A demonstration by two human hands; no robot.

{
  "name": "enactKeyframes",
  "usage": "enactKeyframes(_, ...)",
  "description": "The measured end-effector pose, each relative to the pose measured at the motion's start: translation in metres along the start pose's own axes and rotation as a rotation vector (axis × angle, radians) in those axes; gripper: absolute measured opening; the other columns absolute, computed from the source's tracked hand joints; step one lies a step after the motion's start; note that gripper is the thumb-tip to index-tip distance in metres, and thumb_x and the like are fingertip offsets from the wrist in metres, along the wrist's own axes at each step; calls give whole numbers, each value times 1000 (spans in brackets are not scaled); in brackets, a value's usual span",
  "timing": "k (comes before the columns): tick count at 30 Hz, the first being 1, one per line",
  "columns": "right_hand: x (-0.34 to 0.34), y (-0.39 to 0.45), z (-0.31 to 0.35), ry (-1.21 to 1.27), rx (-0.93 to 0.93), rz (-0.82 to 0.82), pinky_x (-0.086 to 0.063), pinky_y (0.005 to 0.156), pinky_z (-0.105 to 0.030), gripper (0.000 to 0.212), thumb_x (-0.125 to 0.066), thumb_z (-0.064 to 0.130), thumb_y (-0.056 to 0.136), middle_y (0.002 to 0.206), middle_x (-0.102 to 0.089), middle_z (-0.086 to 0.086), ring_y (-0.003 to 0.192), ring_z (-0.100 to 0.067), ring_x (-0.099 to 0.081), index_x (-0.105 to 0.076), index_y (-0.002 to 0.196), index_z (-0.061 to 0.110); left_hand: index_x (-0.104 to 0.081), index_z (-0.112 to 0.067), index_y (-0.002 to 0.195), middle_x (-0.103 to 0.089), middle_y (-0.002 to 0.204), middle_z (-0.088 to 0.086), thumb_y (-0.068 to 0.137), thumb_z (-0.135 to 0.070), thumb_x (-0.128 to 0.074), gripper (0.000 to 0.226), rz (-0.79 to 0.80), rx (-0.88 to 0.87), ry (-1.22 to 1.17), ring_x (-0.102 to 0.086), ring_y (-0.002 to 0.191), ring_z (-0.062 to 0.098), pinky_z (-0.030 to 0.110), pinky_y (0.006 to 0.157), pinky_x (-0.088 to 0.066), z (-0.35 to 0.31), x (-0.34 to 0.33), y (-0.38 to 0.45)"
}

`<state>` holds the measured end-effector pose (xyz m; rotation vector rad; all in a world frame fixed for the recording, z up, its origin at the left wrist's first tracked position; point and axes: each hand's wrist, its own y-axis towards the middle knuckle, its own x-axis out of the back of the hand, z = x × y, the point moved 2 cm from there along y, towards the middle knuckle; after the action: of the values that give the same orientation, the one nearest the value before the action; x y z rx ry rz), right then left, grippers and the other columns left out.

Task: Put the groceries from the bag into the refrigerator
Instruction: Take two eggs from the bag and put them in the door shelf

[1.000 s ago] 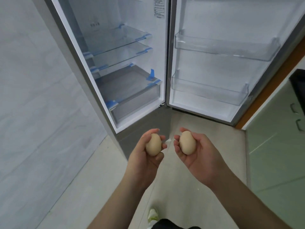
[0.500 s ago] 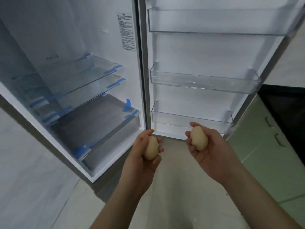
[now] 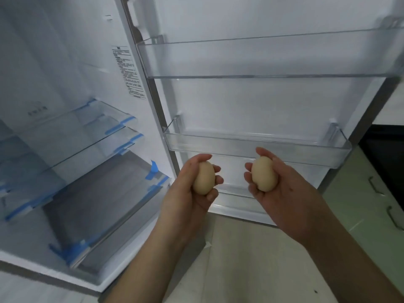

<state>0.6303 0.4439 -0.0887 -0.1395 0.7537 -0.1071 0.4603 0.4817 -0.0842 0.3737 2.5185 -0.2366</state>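
My left hand (image 3: 185, 191) grips a pale beige egg (image 3: 204, 178), and my right hand (image 3: 284, 193) grips a second egg (image 3: 264, 173). Both are held up in front of the open refrigerator door (image 3: 251, 101), just below its middle clear door bin (image 3: 258, 145). A larger clear bin (image 3: 262, 60) sits higher on the door. To the left, the refrigerator interior (image 3: 65, 62) holds glass shelves (image 3: 72, 130) with blue tape and a crisper drawer (image 3: 105, 206). No bag is in view.
A beige tiled floor (image 3: 251, 259) lies below my arms. Pale green cabinet fronts with dark handles (image 3: 376, 185) stand at the right, under a black countertop (image 3: 387, 149). A printed label (image 3: 129, 73) is stuck on the fridge's inner wall.
My view has come closer to the fridge and tilted up. Both hands have risen with their eggs, from below the door to the level of its middle bin.
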Motion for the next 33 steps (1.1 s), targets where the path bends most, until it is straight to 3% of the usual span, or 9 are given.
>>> enactKeyframes(9,-3,43,42,-185,88,125,-56,67,-29,40,-41,15,86,99,-67,-14,84,-23,-66,-72,111,22,-65,-21,116,-63,100,7,84,-15,-42,41,214,-128,210,-61,84,17,23,61,-42,-34,4,60)
enactKeyframes(14,-9,65,64,-441,267,54,-54,82,-27,35,-49,22,89,114,-65,-12,100,-25,-67,-67,119,26,-56,-34,128,-62,114,0,96,-27,-49,33,302,-231,619,-64,106,16,28,80,-50,-63,10,92)
enactKeyframes(16,-14,71,70,-548,323,9,-53,86,-27,38,-52,25,86,119,-63,-12,101,-23,-68,-64,122,26,-52,-35,131,-61,114,-2,100,-26,-50,32,342,-267,805,-64,105,11,25,82,-53,-73,8,106)
enactKeyframes(19,-21,83,75,-967,355,-51,-48,93,-26,36,-53,36,89,118,-65,5,103,-11,-66,-56,125,40,-42,-41,134,-56,115,-13,97,-27,-55,42,350,-380,1160,-61,97,3,16,79,-52,-81,7,132)
enactKeyframes(21,-20,95,76,-1326,362,-88,-41,86,-13,31,-52,41,92,113,-61,22,102,5,-59,-50,122,51,-34,-41,139,-47,117,-16,93,-28,-61,54,364,-448,1325,-55,98,1,13,81,-48,-80,5,149)
enactKeyframes(24,-18,114,77,-1562,332,-114,-36,73,0,36,-55,43,91,109,-56,27,94,12,-53,-48,126,48,-33,-35,142,-47,119,-15,89,-29,-67,63,435,-390,1402,-54,97,5,12,79,-44,-76,0,169)
enactKeyframes(27,-14,128,79,-1646,288,-83,-37,74,0,39,-59,40,90,110,-57,24,93,5,-54,-52,128,40,-42,-34,138,-52,119,-14,86,-32,-71,60,531,-311,1546,-51,95,6,3,70,-37,-72,-5,184)
enactKeyframes(30,-12,137,79,-1668,221,-19,-40,75,-6,38,-62,40,89,109,-57,25,94,9,-53,-52,126,40,-51,-28,130,-57,121,-6,86,-34,-70,49,590,-293,1679,-50,93,9,16,72,-40,-66,-10,194)
enactKeyframes(33,-10,147,75,-1769,183,32,-40,75,-12,38,-65,39,87,110,-57,18,94,0,-54,-53,124,38,-54,-24,127,-58,120,-3,85,-37,-70,47,633,-286,1803,-50,95,11,23,78,-40,-62,-15,202)
